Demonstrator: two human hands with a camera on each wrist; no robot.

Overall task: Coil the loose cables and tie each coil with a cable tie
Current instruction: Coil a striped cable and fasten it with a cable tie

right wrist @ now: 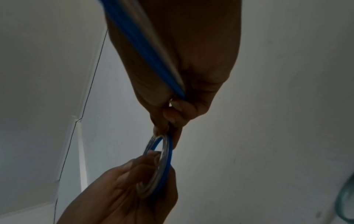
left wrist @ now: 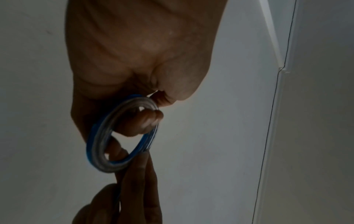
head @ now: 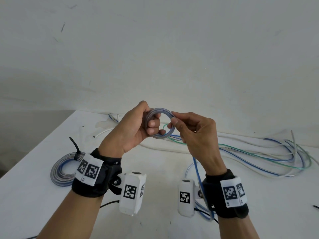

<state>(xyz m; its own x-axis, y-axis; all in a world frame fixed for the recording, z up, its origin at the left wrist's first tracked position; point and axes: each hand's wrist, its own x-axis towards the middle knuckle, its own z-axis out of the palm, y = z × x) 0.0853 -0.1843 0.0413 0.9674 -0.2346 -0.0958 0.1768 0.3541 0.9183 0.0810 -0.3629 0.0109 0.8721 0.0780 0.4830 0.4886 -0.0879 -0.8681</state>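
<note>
Coil (head: 161, 124): we see a small ring of clear, blue-striped cable held up above the bench (head: 155, 169), between both hands.
Left hand (head: 133, 128): fingers (head: 152, 124) curled through the ring, thumb on its outer edge (so it grips the coil).
Right hand (head: 196, 133): thumb and forefinger pinch the ring's right side; the other fingers are curled, and the cable's free run (head: 198, 171) drops past the wrist to the bench.
Tied coil (head: 62, 169): lies flat at bench left, a black tie (head: 76, 149) cinched round it, tail sticking up; the left wristband covers its right side.
Loose cables (head: 259, 156): blue, green and clear strands in a tangle at bench right, running out of frame.
Hard to make out: both wrist views are dim and backlit; in the left one the coil (left wrist: 118, 133) is blurred, and we cannot count its turns. In the right one the coil (right wrist: 162, 163) shows edge-on.
</note>
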